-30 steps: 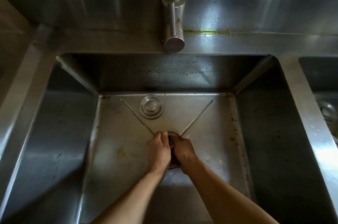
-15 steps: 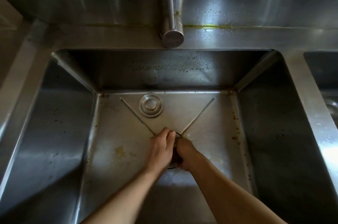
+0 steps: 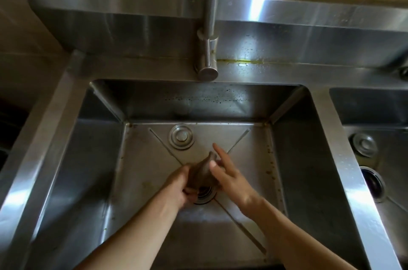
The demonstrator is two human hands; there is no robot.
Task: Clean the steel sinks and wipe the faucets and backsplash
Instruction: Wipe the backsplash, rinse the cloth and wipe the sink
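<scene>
left hand point(image 3: 176, 186) — grips brown object point(image 3: 202, 173) over drain point(image 3: 204, 197) | right hand point(image 3: 229, 176) — fingers extended

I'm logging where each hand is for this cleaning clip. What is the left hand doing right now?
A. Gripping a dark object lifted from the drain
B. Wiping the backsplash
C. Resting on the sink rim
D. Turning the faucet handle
A: the left hand grips a dark drain strainer just above the drain opening on the sink floor, while the right hand is open beside it with fingers straight.
</scene>
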